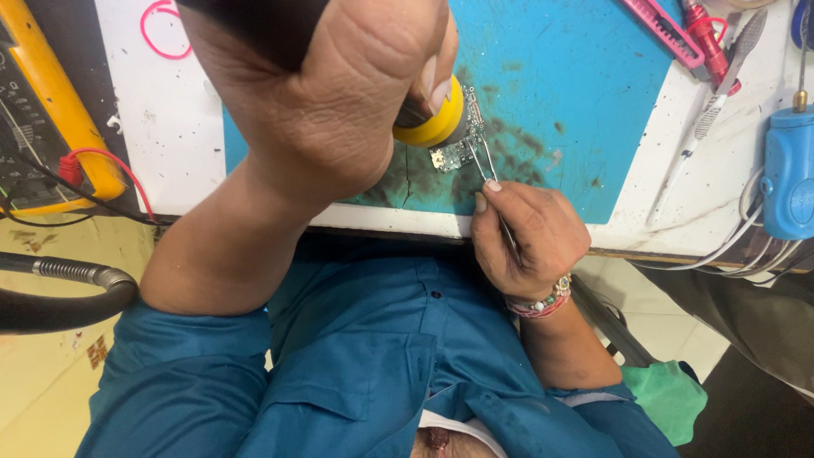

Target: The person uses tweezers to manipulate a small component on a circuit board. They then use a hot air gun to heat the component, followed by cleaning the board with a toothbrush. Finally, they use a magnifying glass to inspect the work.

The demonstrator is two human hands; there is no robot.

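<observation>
While pinched by tweezers (490,170) in the right hand (530,237): small silvery circuit board (454,155), left hand (339,93) clamped on yellow-collared tool (437,119).

I read this as an electronics repair workshop: white bench (170,153) speckled with dark marks, stained teal work mat (585,102), yellow-cased multimeter (51,110) with red lead, small bare circuit board (456,154), blue tool holder (788,170), white cables.

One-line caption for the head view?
Left hand holds a yellow-tipped tool over a small circuit board; right hand steadies it with tweezers.
</observation>
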